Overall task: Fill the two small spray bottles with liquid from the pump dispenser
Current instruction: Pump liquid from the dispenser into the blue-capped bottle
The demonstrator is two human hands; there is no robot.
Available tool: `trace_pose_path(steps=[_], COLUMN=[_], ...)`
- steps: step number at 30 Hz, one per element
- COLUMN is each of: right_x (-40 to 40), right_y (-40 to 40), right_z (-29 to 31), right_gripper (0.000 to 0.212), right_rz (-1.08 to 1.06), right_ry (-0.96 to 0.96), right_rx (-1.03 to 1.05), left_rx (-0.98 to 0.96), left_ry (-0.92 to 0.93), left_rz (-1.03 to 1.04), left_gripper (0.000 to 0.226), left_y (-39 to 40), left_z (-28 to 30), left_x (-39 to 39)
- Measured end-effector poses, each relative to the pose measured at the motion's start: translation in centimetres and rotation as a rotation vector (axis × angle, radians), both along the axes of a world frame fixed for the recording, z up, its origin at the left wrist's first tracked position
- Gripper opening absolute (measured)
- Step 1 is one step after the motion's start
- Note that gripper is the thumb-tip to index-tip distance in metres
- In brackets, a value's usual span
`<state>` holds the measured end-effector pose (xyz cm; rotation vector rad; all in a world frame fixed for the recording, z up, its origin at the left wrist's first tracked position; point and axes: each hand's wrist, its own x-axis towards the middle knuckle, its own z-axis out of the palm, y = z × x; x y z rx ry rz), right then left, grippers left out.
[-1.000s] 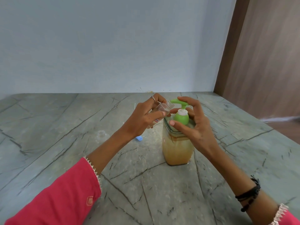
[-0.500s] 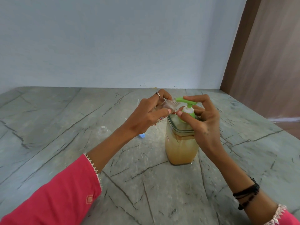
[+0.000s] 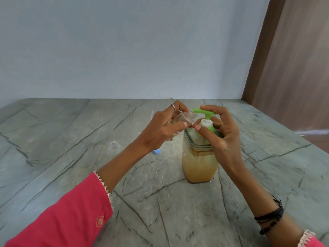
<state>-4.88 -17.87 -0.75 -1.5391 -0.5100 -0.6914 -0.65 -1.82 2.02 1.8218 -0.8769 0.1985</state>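
Green pump [image 3: 204, 113] tops the dispenser [image 3: 199, 161], which stands mid-table [image 3: 71, 139] and holds tan liquid. The right hand [image 3: 219, 132] curls around the pump, fingers over its head. The left hand [image 3: 160, 129] grips a clear bottle [image 3: 179, 120], tilted, mouth at the spout. A second open bottle [image 3: 114, 147] stands left; a blue cap [image 3: 156, 151] lies between.

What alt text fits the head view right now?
The left hand holds a small clear bottle tilted, mouth at the green pump spout; the right hand rests fingers on the dispenser. Another bottle stands apart.
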Motion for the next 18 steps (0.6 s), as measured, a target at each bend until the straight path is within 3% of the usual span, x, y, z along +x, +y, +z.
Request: trace_pose_path(steps=[5, 13, 18], right_x=[0.0, 0.2, 0.4], right_y=[-0.1, 0.0, -0.1], right_z=[0.2, 0.8, 1.2], right_gripper=[0.044, 0.033, 0.030], right_rz=[0.013, 0.028, 0.009], right_ry=[0.022, 0.037, 0.083], right_rx=[0.002, 0.020, 0.054], left_rx=[0.009, 0.008, 0.025], left_ry=[-0.018, -0.023, -0.063], left_rz=[-0.002, -0.005, -0.005], left_gripper=[0.029, 0.034, 0.023], left_y=[0.0, -0.1, 0.1], left_z=[-0.1, -0.1, -0.3], left_x=[0.0, 0.1, 0.2])
